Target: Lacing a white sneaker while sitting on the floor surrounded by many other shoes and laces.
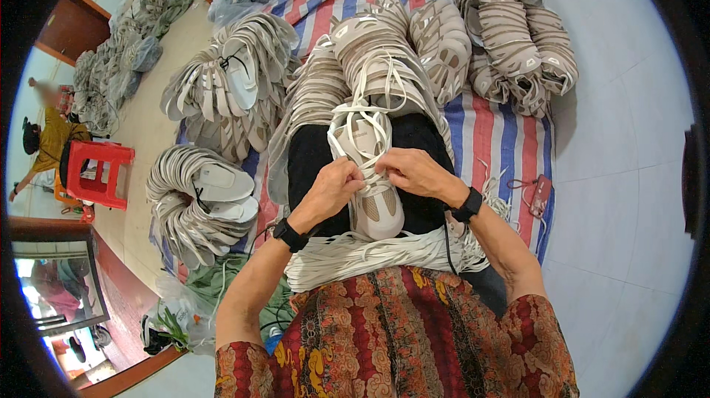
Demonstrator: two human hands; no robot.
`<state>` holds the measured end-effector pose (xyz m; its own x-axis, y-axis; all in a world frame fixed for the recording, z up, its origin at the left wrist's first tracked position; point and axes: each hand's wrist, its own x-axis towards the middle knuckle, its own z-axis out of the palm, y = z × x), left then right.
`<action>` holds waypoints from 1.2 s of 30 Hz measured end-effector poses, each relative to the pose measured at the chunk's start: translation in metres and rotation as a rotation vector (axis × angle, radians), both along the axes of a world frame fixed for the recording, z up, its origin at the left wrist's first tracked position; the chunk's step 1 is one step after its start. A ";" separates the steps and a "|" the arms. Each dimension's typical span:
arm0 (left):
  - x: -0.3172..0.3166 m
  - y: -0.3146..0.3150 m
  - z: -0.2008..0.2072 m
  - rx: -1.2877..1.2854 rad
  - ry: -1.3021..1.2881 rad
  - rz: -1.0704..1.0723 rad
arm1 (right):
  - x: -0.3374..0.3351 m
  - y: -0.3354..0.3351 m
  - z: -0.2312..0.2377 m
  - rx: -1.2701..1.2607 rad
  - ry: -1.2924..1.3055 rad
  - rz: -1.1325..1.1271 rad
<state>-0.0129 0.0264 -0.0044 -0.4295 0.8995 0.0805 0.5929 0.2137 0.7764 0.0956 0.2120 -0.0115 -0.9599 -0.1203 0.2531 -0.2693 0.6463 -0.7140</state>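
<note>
A beige and white shoe upper (379, 215) lies on my black-trousered lap, its toe pointing toward me. A white shoelace (364, 101) runs through its eyelets, and long loose loops trail over the tongue and away from me. On the upper's left side, my left hand (331, 189) is closed, fingertips pinched on the lace by the eyelets. Opposite it, my right hand (416, 174) is closed too, pinching the lace at the right eyelet row. The exact strand in each pinch is partly hidden by the fingers. A thick bundle of white laces (373, 256) lies across my lap.
Stacked shoe uppers (381, 65) stand beyond my knees; tied bundles (211, 202) sit at left. More stacks (510, 39) rest far right on a striped sheet (484, 132). A small red object (534, 195) lies there. Behind a red stool (98, 174) at far left is another person (53, 135).
</note>
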 end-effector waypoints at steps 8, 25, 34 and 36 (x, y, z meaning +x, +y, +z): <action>0.013 0.002 -0.002 0.034 0.103 0.056 | -0.002 0.002 -0.002 -0.026 -0.020 -0.006; 0.006 -0.007 -0.006 0.030 -0.183 0.071 | -0.003 0.001 0.001 -0.020 -0.035 -0.001; 0.008 -0.007 -0.009 0.100 -0.001 0.066 | -0.005 -0.002 0.003 -0.038 -0.073 -0.029; 0.004 -0.011 -0.006 0.048 -0.085 0.052 | -0.005 -0.002 0.003 -0.041 -0.083 -0.030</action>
